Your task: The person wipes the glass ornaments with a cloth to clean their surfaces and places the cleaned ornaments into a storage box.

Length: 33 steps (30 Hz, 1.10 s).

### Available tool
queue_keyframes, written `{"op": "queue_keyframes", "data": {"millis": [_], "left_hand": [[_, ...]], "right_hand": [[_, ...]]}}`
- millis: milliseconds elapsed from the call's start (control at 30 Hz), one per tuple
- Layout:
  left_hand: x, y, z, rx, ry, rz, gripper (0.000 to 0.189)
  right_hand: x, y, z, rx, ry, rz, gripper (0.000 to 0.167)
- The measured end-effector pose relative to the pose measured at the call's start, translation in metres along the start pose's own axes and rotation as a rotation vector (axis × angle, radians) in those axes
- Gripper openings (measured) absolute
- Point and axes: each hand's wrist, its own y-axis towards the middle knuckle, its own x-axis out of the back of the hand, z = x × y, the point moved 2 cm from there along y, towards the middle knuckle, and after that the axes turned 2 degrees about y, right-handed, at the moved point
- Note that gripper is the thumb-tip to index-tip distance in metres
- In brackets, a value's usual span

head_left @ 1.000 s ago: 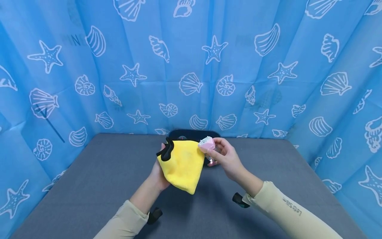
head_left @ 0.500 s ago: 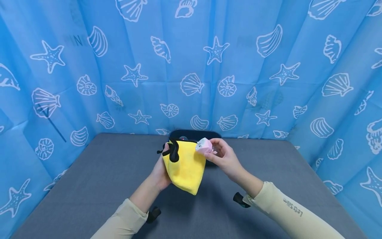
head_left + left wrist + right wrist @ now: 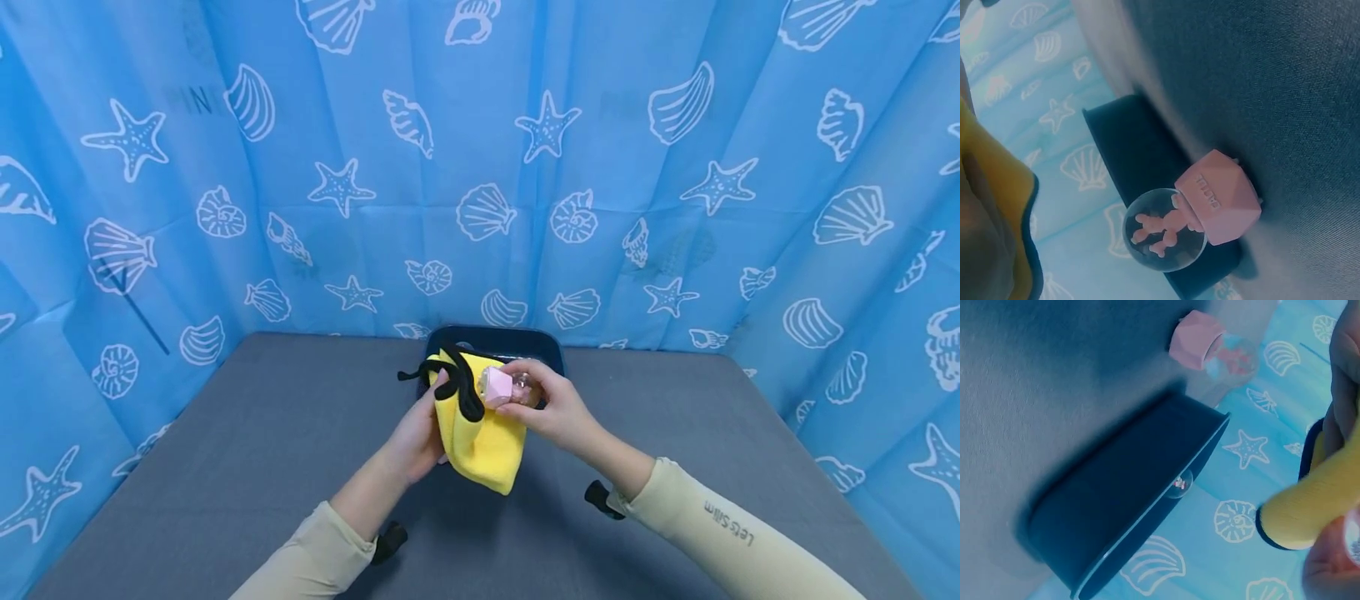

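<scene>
My left hand (image 3: 415, 439) grips a yellow cloth (image 3: 491, 457) with black edging, which drapes down below the fingers. Between the thumb and fingers of my right hand (image 3: 564, 410) is a snow globe (image 3: 497, 388), lying sideways, its pink faceted base pointing left over the cloth and its clear ball toward my palm. A second snow globe (image 3: 1219, 197), with a pink lettered base and a pink cactus-like figure inside, stands upright on the table in the left wrist view. The cloth and left hand hide it in the head view.
A dark bin (image 3: 553, 354) stands at the table's back edge, behind the cloth. Above its rim in the right wrist view shows part of a clear globe (image 3: 1180, 484). The grey table (image 3: 300, 417) ends at a blue shell-print curtain (image 3: 450, 150).
The snow globe in my right hand has moved left and down over the cloth, and its base has turned to point left. The cloth has shifted slightly right and folded more.
</scene>
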Motion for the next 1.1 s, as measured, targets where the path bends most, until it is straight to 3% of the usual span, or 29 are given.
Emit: {"op": "queue_keyframes", "data": {"millis": [200, 333, 467, 600, 733, 867, 1100], "left_hand": [[-0.009, 0.004, 0.006, -0.052, 0.158, 0.022, 0.052], [-0.015, 0.008, 0.009, -0.086, 0.235, -0.019, 0.056], [-0.022, 0.011, 0.011, -0.088, 0.205, -0.143, 0.053], [-0.025, 0.012, 0.012, -0.105, 0.151, -0.232, 0.051], [-0.023, 0.012, 0.012, -0.133, 0.115, -0.25, 0.049], [-0.021, 0.011, 0.013, -0.131, 0.111, -0.237, 0.051], [-0.02, 0.014, 0.011, -0.077, 0.171, -0.237, 0.052]], "right_hand": [[-0.005, 0.001, -0.001, 0.067, -0.1, 0.006, 0.034], [-0.009, 0.002, -0.001, 0.17, -0.181, 0.0, 0.033], [-0.013, 0.001, -0.001, 0.229, -0.224, 0.011, 0.038], [-0.011, -0.002, -0.003, 0.169, -0.147, 0.029, 0.046], [-0.008, -0.002, -0.006, 0.106, -0.066, 0.015, 0.044], [-0.008, -0.001, -0.009, 0.095, -0.062, 0.023, 0.042], [-0.008, -0.003, -0.011, 0.224, -0.096, 0.015, 0.038]]}}
